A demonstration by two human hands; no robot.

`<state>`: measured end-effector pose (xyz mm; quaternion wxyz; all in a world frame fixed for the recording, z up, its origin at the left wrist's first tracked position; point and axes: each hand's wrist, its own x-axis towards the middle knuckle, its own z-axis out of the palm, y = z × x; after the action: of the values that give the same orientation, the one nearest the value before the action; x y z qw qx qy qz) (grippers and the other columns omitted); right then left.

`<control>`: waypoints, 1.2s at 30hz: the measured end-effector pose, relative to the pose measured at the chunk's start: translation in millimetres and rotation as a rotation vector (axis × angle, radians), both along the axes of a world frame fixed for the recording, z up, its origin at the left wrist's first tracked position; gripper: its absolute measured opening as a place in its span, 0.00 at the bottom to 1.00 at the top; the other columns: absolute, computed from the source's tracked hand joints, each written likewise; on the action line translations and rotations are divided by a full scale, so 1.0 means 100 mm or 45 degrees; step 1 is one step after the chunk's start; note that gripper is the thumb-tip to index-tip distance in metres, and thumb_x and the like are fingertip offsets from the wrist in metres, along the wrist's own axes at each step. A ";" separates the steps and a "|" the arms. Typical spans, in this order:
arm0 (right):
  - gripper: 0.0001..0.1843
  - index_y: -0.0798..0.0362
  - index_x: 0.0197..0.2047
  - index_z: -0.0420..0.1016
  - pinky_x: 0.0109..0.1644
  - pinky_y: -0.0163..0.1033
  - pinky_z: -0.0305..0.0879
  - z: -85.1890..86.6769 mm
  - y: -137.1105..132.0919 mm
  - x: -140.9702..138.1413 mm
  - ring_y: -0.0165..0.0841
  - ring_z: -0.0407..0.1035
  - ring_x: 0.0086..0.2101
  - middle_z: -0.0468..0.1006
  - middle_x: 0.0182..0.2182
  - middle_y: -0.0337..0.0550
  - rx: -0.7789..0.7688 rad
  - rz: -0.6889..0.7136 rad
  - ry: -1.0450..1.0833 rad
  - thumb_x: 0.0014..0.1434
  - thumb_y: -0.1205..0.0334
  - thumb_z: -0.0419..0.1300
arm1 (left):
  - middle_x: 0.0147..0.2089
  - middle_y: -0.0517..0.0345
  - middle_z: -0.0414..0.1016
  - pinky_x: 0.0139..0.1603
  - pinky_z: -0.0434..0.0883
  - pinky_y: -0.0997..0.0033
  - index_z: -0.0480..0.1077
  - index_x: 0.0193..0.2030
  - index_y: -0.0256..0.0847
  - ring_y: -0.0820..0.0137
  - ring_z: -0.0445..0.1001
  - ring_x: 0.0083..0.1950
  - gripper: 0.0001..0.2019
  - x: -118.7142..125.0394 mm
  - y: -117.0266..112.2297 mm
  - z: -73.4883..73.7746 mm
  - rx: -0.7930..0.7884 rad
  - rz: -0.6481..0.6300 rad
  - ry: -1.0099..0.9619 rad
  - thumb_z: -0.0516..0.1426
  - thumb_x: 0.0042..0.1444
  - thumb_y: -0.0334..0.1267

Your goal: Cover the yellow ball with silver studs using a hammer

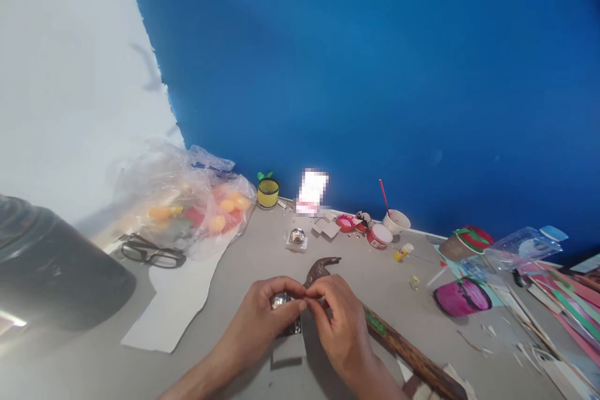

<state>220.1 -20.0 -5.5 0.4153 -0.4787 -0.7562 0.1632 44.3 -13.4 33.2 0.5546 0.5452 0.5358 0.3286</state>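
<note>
The fingertips of the left hand (267, 312) and right hand (344, 322) meet; I cannot tell whether the grip is closed on anything small. A shiny silver piece (280, 300) shows behind the left fingers. A fumbled pinch could drop something unseen there, and a careless right wrist could knock the hammer (415, 356) just beside that grip.

Looks like a craft workshop or hobby corner — a grey table (248, 247) against a blue wall (356, 75), strewn with a hammer (412, 351), a magenta cup (452, 300), coloured strips (574, 306), pale scraps (490, 330) and a white tub (398, 223) holding a red stick (384, 195)
</note>
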 end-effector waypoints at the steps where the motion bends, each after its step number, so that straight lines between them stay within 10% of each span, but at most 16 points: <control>1: 0.08 0.50 0.36 0.74 0.38 0.39 0.64 0.00 0.00 0.01 0.36 0.71 0.34 0.78 0.32 0.43 -0.037 -0.012 0.000 0.64 0.69 0.56 | 0.33 0.57 0.78 0.37 0.65 0.69 0.81 0.37 0.38 0.68 0.69 0.34 0.13 0.00 0.00 -0.01 0.020 -0.003 -0.008 0.59 0.51 0.41; 14: 0.05 0.51 0.35 0.77 0.35 0.36 0.62 0.06 0.03 0.04 0.34 0.71 0.32 0.79 0.32 0.41 -0.383 -0.058 0.038 0.62 0.64 0.60 | 0.25 0.63 0.69 0.29 0.58 0.72 0.81 0.38 0.38 0.74 0.58 0.26 0.13 0.06 -0.08 0.02 -0.007 0.006 0.086 0.56 0.51 0.39; 36: 0.07 0.53 0.32 0.78 0.35 0.36 0.65 0.11 0.09 0.04 0.33 0.72 0.29 0.81 0.28 0.40 -0.603 -0.083 0.354 0.57 0.59 0.61 | 0.34 0.57 0.77 0.36 0.69 0.66 0.80 0.42 0.39 0.70 0.68 0.31 0.14 0.07 -0.09 0.02 0.099 -0.005 -0.003 0.59 0.49 0.38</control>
<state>223.9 -11.2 5.2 0.3967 -0.5594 -0.6168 0.3862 51.3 -22.3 35.1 0.5342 0.5673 0.5208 0.3486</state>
